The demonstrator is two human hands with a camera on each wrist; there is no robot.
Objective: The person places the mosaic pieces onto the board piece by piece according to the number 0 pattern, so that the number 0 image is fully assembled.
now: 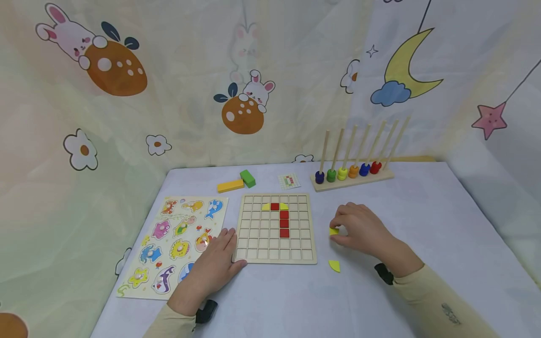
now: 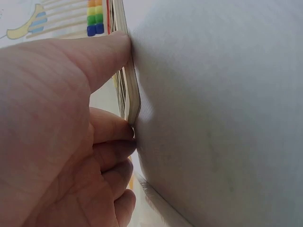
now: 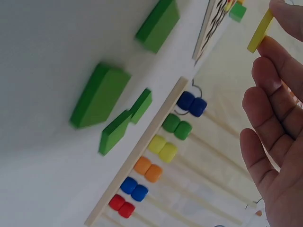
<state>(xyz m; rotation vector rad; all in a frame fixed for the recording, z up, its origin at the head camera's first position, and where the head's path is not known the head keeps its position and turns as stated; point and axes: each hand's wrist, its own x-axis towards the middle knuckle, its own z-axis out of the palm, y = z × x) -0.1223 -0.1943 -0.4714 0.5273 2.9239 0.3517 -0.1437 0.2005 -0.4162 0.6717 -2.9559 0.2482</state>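
My right hand (image 1: 359, 227) pinches a yellow quarter-circle tile (image 1: 334, 231) between thumb and forefinger, just right of the wooden grid board (image 1: 296, 253). The same tile (image 3: 261, 32) appears edge-on in the right wrist view. Nearer me lies another yellow quarter-circle tile (image 1: 334, 266). My left hand (image 1: 215, 263) rests at the board's near left corner, thumb on the near edge and fingertips along the left side. On the board, a red square tile (image 1: 274, 206) sits between two yellow tiles (image 1: 266, 207). Several red squares (image 1: 284, 223) run down a column.
An animal peg puzzle (image 1: 169, 244) lies partly under my left forearm. Behind the board are a yellow block (image 1: 230, 186), a green block (image 1: 248, 178) and a pattern card (image 1: 289, 181). A bead rack (image 1: 355, 182) stands back right. Several green pieces (image 3: 100, 94) show in the right wrist view.
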